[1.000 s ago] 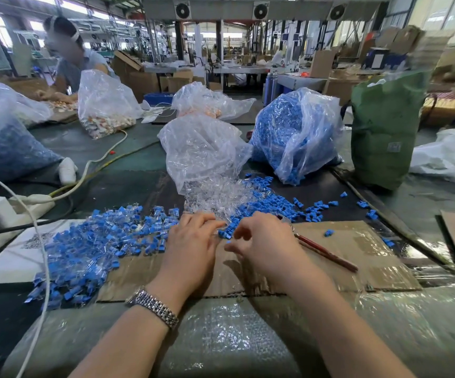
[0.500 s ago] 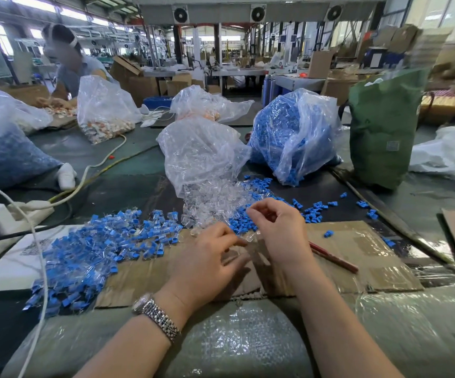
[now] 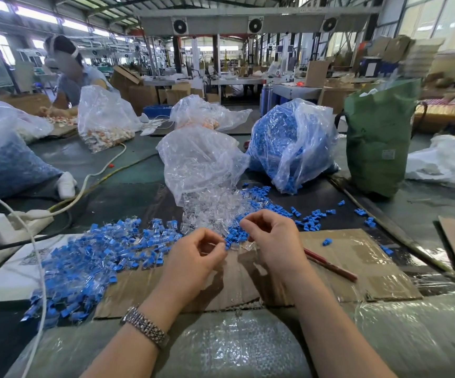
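Observation:
My left hand [image 3: 193, 257] hovers over the cardboard sheet [image 3: 357, 257], its fingers curled round a small clear cap [image 3: 207, 245]. My right hand [image 3: 272, 238] is just right of it, thumb and forefinger pinched on what seems a small blue plug, mostly hidden by the fingers. Right behind the hands lie a heap of clear caps [image 3: 212, 211] and scattered loose blue plugs [image 3: 270, 205]. A wide pile of blue-and-clear assembled pieces [image 3: 98, 257] spreads to the left.
Behind the heaps stand a clear bag [image 3: 201, 162], a bag of blue plugs [image 3: 289, 143] and a green sack [image 3: 379, 137]. A red pencil [image 3: 330, 266] lies by my right wrist. White cables and a power strip [image 3: 30, 214] are left. Another person [image 3: 68, 66] works far left.
Both hands rose off the cardboard. My right hand went forward to the blue plugs and lifted back with fingers pinched; my left hand shifted right and now holds a clear cap.

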Demonstrator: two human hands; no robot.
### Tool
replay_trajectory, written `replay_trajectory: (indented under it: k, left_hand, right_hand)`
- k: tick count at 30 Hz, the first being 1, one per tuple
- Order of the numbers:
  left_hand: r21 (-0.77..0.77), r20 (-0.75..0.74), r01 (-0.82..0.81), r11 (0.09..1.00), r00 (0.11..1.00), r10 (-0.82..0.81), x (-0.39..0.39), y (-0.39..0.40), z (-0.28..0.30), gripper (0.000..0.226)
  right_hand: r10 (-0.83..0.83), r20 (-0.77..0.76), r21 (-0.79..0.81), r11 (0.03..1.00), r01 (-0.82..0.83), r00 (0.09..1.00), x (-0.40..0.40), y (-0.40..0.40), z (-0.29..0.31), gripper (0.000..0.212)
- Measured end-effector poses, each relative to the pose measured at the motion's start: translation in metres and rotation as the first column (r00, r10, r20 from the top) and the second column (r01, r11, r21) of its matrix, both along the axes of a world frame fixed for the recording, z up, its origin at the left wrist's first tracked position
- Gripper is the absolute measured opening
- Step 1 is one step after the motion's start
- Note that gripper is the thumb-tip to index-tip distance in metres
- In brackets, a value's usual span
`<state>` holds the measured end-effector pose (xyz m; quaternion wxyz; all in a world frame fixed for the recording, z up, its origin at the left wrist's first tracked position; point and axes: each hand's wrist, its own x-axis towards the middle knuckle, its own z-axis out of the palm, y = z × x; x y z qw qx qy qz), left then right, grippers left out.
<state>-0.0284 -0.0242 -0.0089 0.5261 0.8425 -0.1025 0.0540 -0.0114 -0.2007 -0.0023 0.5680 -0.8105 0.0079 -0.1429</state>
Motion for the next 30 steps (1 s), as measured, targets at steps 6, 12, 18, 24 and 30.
replay_trajectory:
  k: [6, 12, 18, 24, 30]
  left_hand:
    - [-0.296, -0.164, -0.026, 0.955, 0.986, -0.024, 0.008, 0.014, -0.002, 0.005]
    - [-0.721, -0.315, -0.059, 0.691, 0.916, -0.249, 0.014, 0.021, 0.000, 0.036]
    - [-0.757, -0.298, 0.011, 0.654, 0.884, -0.360, 0.014, 0.019, -0.001, 0.034]
    - [-0.751, -0.284, 0.046, 0.658, 0.878, -0.385, 0.013, 0.016, -0.002, 0.023]
    - [-0.707, -0.266, 0.085, 0.703, 0.888, -0.374, 0.014, 0.020, -0.004, 0.029]
  right_hand:
    - [0.101, -0.012, 0.067, 0.993, -0.100, 0.995, -0.001, 0.004, 0.001, 0.006]
    - [0.230, 0.014, 0.069, 0.971, -0.231, 0.973, -0.006, 0.007, 0.004, 0.003]
    - [0.304, 0.065, -0.001, 0.952, -0.305, 0.950, -0.011, 0.011, 0.007, 0.009]
    - [0.323, 0.084, -0.040, 0.946, -0.320, 0.943, -0.011, 0.014, 0.005, 0.011]
    - [0.340, 0.090, -0.166, 0.932, -0.322, 0.936, -0.012, 0.014, 0.004, 0.009]
